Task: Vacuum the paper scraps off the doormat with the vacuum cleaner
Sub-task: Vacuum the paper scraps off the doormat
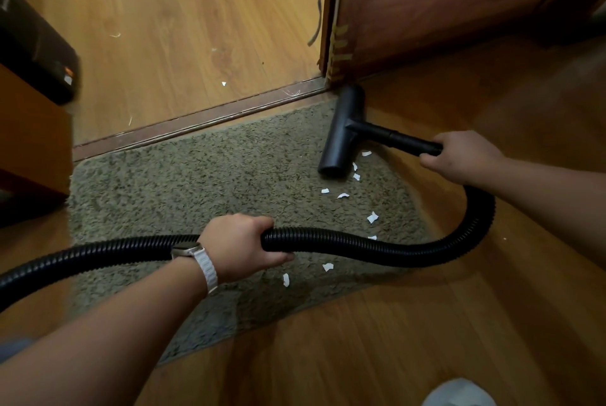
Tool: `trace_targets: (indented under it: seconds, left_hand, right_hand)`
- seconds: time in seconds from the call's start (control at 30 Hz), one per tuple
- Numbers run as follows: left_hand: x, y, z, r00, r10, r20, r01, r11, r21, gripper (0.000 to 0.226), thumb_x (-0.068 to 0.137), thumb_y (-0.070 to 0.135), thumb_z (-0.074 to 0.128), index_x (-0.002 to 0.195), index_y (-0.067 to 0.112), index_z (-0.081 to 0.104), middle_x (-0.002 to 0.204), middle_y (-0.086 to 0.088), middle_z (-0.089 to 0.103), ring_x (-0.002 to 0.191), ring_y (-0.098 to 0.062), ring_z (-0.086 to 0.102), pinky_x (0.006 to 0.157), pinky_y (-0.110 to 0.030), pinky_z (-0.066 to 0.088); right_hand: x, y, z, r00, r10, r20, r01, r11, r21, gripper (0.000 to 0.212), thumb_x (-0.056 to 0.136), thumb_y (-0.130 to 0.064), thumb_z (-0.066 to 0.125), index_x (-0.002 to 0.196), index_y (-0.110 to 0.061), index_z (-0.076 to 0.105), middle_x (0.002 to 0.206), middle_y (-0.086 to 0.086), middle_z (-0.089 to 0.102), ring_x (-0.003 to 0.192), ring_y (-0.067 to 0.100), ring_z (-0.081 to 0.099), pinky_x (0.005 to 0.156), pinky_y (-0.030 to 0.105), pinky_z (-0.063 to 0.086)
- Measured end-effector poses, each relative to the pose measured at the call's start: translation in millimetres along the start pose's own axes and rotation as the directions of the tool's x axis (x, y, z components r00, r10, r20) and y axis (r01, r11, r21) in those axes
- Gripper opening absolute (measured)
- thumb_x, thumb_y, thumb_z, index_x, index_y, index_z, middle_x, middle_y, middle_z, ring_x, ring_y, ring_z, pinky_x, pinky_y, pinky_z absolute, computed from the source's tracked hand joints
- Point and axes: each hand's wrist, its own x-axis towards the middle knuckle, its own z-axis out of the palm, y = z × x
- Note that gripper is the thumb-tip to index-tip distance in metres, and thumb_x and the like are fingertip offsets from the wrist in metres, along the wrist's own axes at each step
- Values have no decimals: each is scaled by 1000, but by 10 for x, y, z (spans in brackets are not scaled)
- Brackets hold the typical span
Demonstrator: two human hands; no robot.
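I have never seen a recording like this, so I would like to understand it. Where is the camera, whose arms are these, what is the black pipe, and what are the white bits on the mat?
There is one picture, taken by a camera worn on a person's head, looking down at their own arms. There is no robot here, only two bare hands.

The left hand, with a watch on its wrist, grips the ribbed black hose of a vacuum cleaner. The right hand grips the stiff tube, which ends in a wide nozzle. The nozzle rests at the far right corner of the doormat, close to the door.

The white bits are paper scraps, lying along the mat's right side. A few more lie on the wooden floor beyond.
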Motion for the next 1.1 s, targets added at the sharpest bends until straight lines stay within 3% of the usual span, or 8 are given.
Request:
trace_targets:
  seconds: [0.13, 0.53, 0.67, 0.83, 1.1]
  left_hand:
    - [-7, -2, -19, 1000, 2, 13, -2, 1000, 2, 57, 74, 85, 49, 79, 28, 52, 63, 12, 53, 60, -8, 54, 51, -24, 40]
    - [-74, 34, -34, 998, 45, 45, -48, 996, 69, 54, 76, 85, 47, 82, 31, 49, 67, 12, 53, 64, -10, 55, 57, -26, 45]
    - [-84, 81, -28, 999, 40, 12, -41, 997, 62, 55, 76, 84, 48, 78, 29, 47, 62, 12, 48, 60, -11, 50, 51, -26, 34]
    - [-79, 137, -41, 998, 66, -22, -65, 997, 51, 58, 75, 85, 48, 77, 27, 48, 60, 10, 51, 58, -11, 53, 49, -25, 35]
    - [-95, 117, -16, 991, 120, -56, -118, 992, 36, 62, 72, 88, 42, 79, 28, 53, 61, 11, 55, 56, -7, 55, 45, -23, 32]
  right_hand:
    - [-19, -5, 29, 999, 7, 33, -7, 1000, 1, 29, 97, -43, 57, 111, -20, 65, 79, 7, 65, 65, 22, 62, 50, 29, 43]
    - [-258, -212, 40, 974, -177, 139, 187, 981, -59, 19, 95, -43, 59, 107, -30, 64, 76, 1, 64, 59, 15, 57, 48, 27, 38]
    - [-407, -82, -5, 987, -126, 102, 134, 988, -77, 20, 97, -43, 57, 111, -30, 62, 72, 0, 63, 56, 15, 56, 46, 26, 36]
    - [-596, 159, -33, 999, -13, 49, 16, 998, -57, 23, 98, -43, 56, 113, -26, 60, 72, 3, 61, 55, 17, 55, 44, 27, 35]
    - [-675, 309, 70, 991, 108, 81, -103, 992, -67, 27, 97, -45, 57, 105, -21, 62, 73, 5, 63, 57, 20, 57, 44, 26, 38]
